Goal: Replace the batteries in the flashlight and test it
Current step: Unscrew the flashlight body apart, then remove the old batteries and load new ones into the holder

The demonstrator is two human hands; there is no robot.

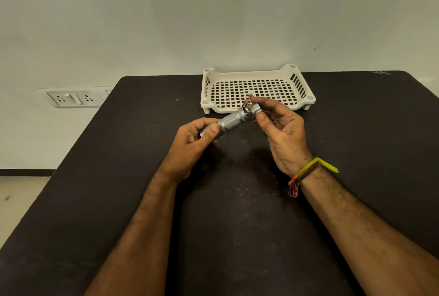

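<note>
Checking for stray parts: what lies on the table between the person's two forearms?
Nothing: in the head view the dark table between the left forearm and the right forearm is bare, only scuffed.

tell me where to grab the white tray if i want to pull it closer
Take the white tray by its near rim, at the right front corner, coming from the near right. That corner is bare and faces the person, while both hands and the flashlight hover in front of the left part of that rim. The tray sits flat on short feet, so it would probably slide.
</note>
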